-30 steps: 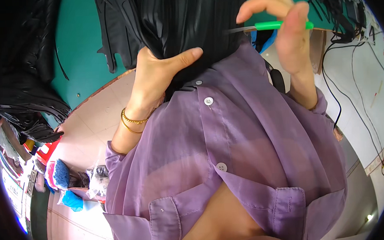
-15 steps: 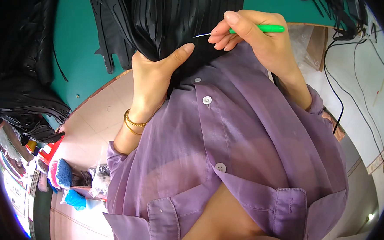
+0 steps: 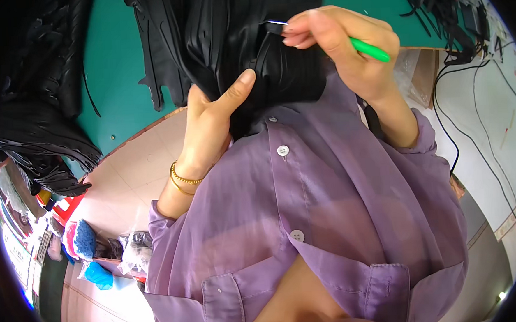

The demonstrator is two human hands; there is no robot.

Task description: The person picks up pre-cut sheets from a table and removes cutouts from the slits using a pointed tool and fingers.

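A bunch of black, smooth, rubbery-looking sheets lies over the near table edge and against my shirt. My left hand grips its left side, the thumb on top and the other fingers mostly hidden by the black folds. My right hand holds a slim tool with a green handle in a pen-like grip. Its thin metal tip points left over the sheets; the exact kind of tip cannot be made out. At the right fingertips, a narrow black strip rises from the sheets.
The green tabletop spreads beneath the sheets. More black sheets hang at the left. Thin black strips and cables are at the right. Bagged items and a blue bundle lie lower left.
My right hand has moved slightly up and right, tilting the green handle downward at its end. A black strip now stands up at its fingertips. My left hand appears slightly lower, still gripping.
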